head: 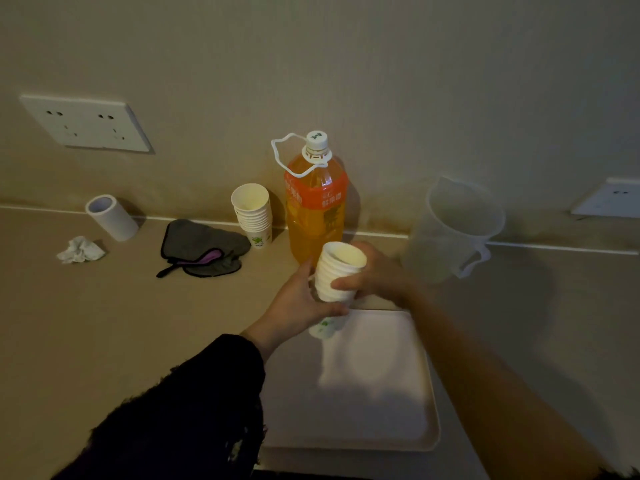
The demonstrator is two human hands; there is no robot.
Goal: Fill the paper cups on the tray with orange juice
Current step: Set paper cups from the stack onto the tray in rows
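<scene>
I hold a stack of paper cups (pixel 337 271) above the far edge of the tray (pixel 398 427), left hand (pixel 304 299) fingers curled round its lower part, right hand (pixel 375 271) fingers wrapped round the upper cups. The capped orange juice bottle (pixel 315 209) stands upright just behind on the surface (pixel 104 323), a second cup stack (pixel 252 213) beside it.

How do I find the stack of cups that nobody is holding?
Find the tall orange juice bottle against the wall. Right beside it, on its left, a stack of white paper cups stands on the counter. Unlike the other stack, gripped by the left hand and right hand near the tray, nobody touches it.
</scene>
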